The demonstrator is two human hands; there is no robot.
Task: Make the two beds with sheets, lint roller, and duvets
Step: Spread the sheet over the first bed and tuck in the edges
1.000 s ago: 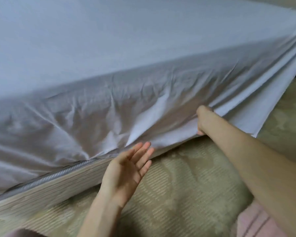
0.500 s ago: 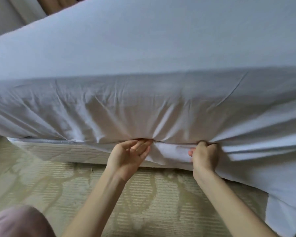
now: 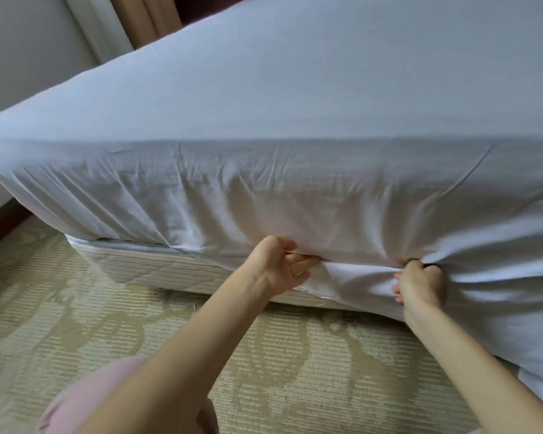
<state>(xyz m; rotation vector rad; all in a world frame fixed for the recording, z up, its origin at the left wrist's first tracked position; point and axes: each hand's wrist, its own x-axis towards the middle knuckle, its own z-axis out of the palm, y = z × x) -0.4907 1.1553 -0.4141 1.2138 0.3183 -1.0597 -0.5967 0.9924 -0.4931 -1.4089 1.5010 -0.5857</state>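
White: one sheet (image 3: 264, 98), two hands (image 3: 281, 267) (image 3: 420, 285)

You have two hands in view, one left hand (image 3: 278, 267) and one right hand (image 3: 420, 286), both at the near edge of the bedding. There is one white sheet (image 3: 295, 89) and one striped bed base (image 3: 145, 264) under it. You also have one patterned carpet (image 3: 76, 324) near you, one tan curtain (image 3: 145, 17) at far left, and one pink-clad knee (image 3: 85, 399) at near left.

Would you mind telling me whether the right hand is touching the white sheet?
Touching. The head view shows the right hand gripping the sheet, folds radiating from its fist.
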